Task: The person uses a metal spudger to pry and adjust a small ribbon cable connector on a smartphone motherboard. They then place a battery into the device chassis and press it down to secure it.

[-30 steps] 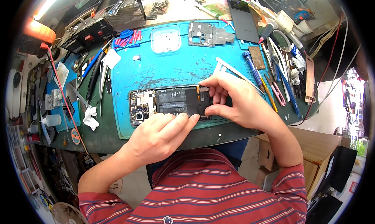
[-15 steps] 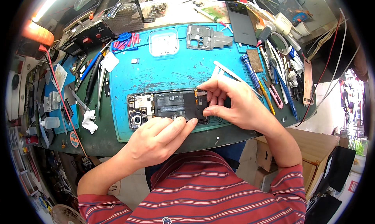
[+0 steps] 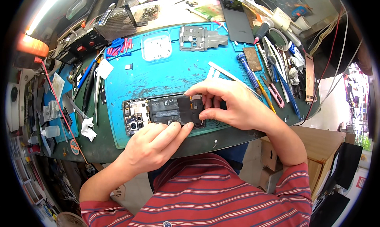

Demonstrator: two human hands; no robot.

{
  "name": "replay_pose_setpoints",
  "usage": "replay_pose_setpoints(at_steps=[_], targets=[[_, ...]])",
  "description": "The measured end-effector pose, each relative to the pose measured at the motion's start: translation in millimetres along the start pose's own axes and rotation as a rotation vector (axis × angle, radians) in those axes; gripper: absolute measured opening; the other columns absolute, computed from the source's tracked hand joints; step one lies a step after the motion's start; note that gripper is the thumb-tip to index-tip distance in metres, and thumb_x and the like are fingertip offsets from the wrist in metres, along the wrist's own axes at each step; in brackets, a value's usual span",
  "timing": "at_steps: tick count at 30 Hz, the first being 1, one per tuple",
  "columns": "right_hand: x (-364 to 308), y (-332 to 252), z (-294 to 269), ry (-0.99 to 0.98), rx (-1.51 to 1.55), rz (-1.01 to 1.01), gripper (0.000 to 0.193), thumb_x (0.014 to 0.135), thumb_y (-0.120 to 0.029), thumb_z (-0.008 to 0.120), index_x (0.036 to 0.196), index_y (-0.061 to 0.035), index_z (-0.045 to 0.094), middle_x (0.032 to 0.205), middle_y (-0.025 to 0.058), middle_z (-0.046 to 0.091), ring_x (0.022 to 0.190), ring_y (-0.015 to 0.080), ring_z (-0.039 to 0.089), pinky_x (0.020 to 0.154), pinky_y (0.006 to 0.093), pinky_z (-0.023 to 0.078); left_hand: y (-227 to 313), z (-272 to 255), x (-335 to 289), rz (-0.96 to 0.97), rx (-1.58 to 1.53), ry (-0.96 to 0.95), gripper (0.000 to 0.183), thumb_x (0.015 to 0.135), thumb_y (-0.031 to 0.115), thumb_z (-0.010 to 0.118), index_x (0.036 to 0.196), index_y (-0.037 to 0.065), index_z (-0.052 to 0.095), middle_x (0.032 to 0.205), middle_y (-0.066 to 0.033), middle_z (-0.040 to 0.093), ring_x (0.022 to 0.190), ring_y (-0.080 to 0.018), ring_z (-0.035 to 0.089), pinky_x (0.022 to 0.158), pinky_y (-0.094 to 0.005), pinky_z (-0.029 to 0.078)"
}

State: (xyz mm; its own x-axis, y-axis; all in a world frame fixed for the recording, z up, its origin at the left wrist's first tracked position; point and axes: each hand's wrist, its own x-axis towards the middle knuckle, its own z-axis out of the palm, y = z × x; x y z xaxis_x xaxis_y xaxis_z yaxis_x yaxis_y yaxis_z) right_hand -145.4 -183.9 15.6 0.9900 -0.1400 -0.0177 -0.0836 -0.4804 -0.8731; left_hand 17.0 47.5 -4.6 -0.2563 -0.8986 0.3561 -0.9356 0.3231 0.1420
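Note:
An opened smartphone [image 3: 158, 112] lies flat on the blue work mat [image 3: 158, 74], its back cover off, with the black battery and camera modules exposed. My left hand [image 3: 152, 145] rests at the phone's near edge, fingertips pressing on its lower rim. My right hand [image 3: 233, 104] grips the phone's right end, thumb below and forefinger curled over the top edge by a small orange flex part.
A grey phone mid-frame [image 3: 200, 37] and a clear screw tray [image 3: 157, 46] lie at the mat's far side. A dark phone back cover [image 3: 236, 21] sits behind. Screwdrivers, tweezers and pink-handled cutters [image 3: 273, 90] crowd the right. Blue tweezers and tools [image 3: 89, 82] line the left.
The head view has shifted slightly; both hands stay on the phone. My right forefinger has moved a little along the phone's top right edge.

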Motion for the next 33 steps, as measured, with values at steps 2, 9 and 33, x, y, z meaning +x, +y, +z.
replay_pose_setpoints(at_steps=[2,9,33], targets=[[1,0,-1,-0.004,0.068,0.035,0.048,0.088,-0.001,0.081,0.134,-0.0069,0.068,0.095,0.0079,0.07,0.085,0.02,0.068,0.079,0.0353,0.057,0,0,0,-0.002,-0.007,0.008,0.061,0.076,0.014,0.069,0.135,-0.001,0.073,0.117,-0.0059,0.06,0.081,-0.0147,0.06,0.069,-0.0308,0.051],[1,-1,-1,0.006,0.08,0.056,0.043,0.091,-0.002,0.078,0.133,-0.0071,0.069,0.092,0.0059,0.07,0.085,0.0155,0.068,0.079,0.0324,0.057,0,1,-1,-0.008,-0.01,0.01,0.06,0.076,0.014,0.069,0.135,0.0,0.073,0.118,-0.0058,0.06,0.082,-0.0147,0.061,0.071,-0.0309,0.053],[-2,-10,0,-0.04,-0.059,-0.016,0.058,0.083,-0.002,0.085,0.136,-0.0059,0.061,0.111,0.0117,0.06,0.096,0.0272,0.066,0.086,0.0404,0.057,0,1,0,-0.006,-0.008,0.015,0.058,0.078,0.013,0.069,0.135,0.0,0.073,0.116,-0.0059,0.06,0.08,-0.0147,0.059,0.068,-0.0304,0.05]])
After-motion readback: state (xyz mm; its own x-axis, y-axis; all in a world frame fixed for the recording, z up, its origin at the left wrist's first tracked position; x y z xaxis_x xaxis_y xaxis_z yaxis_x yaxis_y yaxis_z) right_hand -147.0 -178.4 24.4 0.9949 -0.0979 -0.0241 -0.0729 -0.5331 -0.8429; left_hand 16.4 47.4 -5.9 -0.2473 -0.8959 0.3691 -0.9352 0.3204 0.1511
